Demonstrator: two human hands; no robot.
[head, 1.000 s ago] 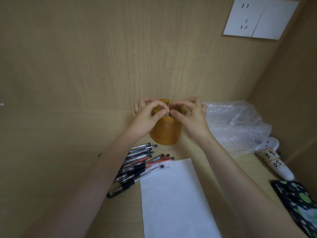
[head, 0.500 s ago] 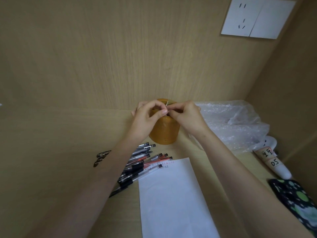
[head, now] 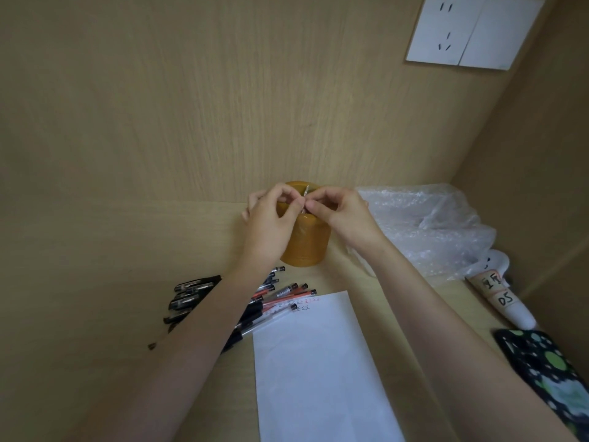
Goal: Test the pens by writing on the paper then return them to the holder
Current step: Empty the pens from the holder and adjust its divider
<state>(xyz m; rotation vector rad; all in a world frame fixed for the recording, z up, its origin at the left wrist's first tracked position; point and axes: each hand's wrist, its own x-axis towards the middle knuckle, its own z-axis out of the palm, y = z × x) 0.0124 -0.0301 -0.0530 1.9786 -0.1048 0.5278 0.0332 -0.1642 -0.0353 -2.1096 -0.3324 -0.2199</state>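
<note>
An amber cylindrical holder (head: 305,242) stands at the back of the desk against the wall. Over its mouth my left hand (head: 271,223) and my right hand (head: 342,215) meet, and both pinch a thin pen (head: 306,191) whose tip pokes up between the fingertips. A white sheet of paper (head: 318,371) lies in front, with a few short written marks near its top edge. Several black and red pens (head: 280,293) lie in a heap left of the paper, partly hidden under my left forearm.
Crumpled bubble wrap (head: 424,228) fills the back right corner. A white tube with handwritten labels (head: 500,295) lies at the right, and a dark dotted case (head: 548,368) sits nearer me. A wall socket (head: 471,33) is high on the back panel. A side wall closes the right.
Both hands stayed pinched together over the holder's mouth. The right hand's fingers shifted slightly, and the view drifted a little, showing more pens left of my forearm.
</note>
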